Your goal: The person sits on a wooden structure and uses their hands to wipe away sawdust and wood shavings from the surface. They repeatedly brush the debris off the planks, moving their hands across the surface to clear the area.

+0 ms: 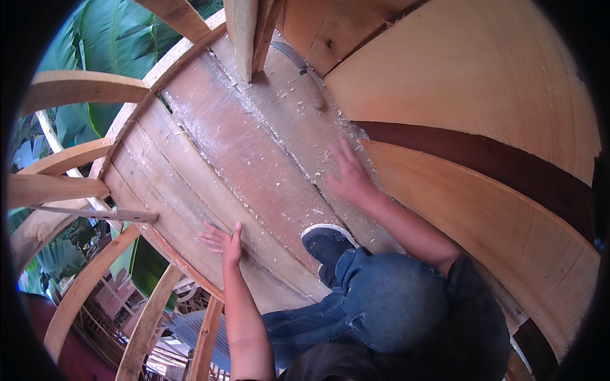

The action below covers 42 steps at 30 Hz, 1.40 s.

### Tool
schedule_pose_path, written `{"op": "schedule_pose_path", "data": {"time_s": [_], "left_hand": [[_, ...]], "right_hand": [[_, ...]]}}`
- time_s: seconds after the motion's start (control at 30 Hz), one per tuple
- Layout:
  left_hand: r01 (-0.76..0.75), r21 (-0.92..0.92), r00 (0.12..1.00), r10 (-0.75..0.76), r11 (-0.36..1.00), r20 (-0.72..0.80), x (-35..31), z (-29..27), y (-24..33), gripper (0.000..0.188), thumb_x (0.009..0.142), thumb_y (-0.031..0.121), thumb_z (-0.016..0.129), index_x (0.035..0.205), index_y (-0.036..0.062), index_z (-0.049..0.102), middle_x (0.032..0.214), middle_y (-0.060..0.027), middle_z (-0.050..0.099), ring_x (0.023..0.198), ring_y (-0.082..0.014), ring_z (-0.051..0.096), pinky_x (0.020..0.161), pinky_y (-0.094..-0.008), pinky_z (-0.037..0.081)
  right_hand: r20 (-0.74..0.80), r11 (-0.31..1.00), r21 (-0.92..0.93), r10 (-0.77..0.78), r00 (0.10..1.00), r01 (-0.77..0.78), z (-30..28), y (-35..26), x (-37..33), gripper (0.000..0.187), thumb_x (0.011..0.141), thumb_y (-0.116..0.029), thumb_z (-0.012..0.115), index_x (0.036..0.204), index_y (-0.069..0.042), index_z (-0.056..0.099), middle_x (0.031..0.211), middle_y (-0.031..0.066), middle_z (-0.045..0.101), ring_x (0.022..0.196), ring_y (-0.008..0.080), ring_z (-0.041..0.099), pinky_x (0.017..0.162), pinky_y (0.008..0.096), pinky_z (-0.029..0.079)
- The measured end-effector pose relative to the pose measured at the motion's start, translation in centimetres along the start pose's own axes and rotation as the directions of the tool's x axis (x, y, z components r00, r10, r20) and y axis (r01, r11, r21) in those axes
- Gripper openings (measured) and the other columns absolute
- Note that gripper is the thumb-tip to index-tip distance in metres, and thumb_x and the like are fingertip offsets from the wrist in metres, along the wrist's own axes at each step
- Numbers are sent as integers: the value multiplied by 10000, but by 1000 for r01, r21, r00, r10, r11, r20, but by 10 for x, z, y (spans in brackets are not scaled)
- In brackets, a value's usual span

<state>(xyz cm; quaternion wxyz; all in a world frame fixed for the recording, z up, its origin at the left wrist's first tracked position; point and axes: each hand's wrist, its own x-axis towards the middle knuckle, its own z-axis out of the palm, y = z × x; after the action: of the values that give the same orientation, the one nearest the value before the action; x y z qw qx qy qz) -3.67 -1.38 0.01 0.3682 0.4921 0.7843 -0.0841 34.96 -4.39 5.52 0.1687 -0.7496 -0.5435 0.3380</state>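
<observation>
I am crouched inside a wooden boat hull. My left hand [222, 240] lies flat, fingers spread, on a curved hull plank [190, 197] near its lower edge. My right hand [348, 174] rests open on the planking [267, 159] beside a seam strewn with wood shavings [254, 120]. Neither hand holds anything. My dark shoe [327, 241] stands on the planks between the hands, with my knee in blue jeans [387, 305] below it.
Curved wooden ribs [82, 86] stick out at the left, with green leaves [114, 38] behind them. Wide pale planks [483, 82] and a dark band [495, 165] rise at the right. An upright timber [244, 38] stands at the top.
</observation>
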Motion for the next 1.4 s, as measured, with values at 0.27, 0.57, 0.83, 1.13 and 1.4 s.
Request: {"op": "schedule_pose_path", "data": {"time_s": [0.27,0.57,0.83,1.13,1.4], "left_hand": [[-16,-45,999,18,999,37,-4,-2,9,1201,755,671,598,1454,135,-218,1432,-282,-343,1343,-402,-321,1040,-615,-145],[-21,-76,999,25,997,43,-10,-7,18,1216,748,652,620,1453,120,-215,1432,-284,-341,1334,-399,-338,1029,-614,-170],[-23,-60,999,24,998,26,-8,-5,11,1221,744,642,633,1453,123,-216,1432,-282,-343,1336,-394,-336,1026,-609,-183],[-34,-50,999,36,998,24,-6,-3,7,1201,749,628,634,1462,135,-197,1443,-274,-331,1343,-391,-327,1042,-596,-167],[-43,-43,999,44,998,17,-7,-2,8,1195,744,647,625,1467,161,-192,1450,-267,-325,1350,-389,-316,1040,-602,-161]], "right_hand": [[226,969,102,-242,944,225,35,-8,-14,687,776,-131,634,1383,9,345,1484,290,159,1373,438,204,1121,456,238],[99,883,-447,-114,989,146,27,-22,-3,728,771,-203,645,1403,-28,330,1457,259,275,1373,391,243,1132,515,161],[-83,938,-337,-119,989,84,40,-35,39,718,832,-331,598,1415,-19,316,1477,282,209,1400,402,161,1120,576,96],[308,984,171,3,951,-58,38,-90,22,419,819,-298,634,1135,-32,561,1191,221,538,1138,396,494,942,454,407],[-119,953,-291,53,992,-85,13,-1,53,744,818,-346,635,1368,42,318,1449,263,272,1338,405,276,1100,475,229]]}}
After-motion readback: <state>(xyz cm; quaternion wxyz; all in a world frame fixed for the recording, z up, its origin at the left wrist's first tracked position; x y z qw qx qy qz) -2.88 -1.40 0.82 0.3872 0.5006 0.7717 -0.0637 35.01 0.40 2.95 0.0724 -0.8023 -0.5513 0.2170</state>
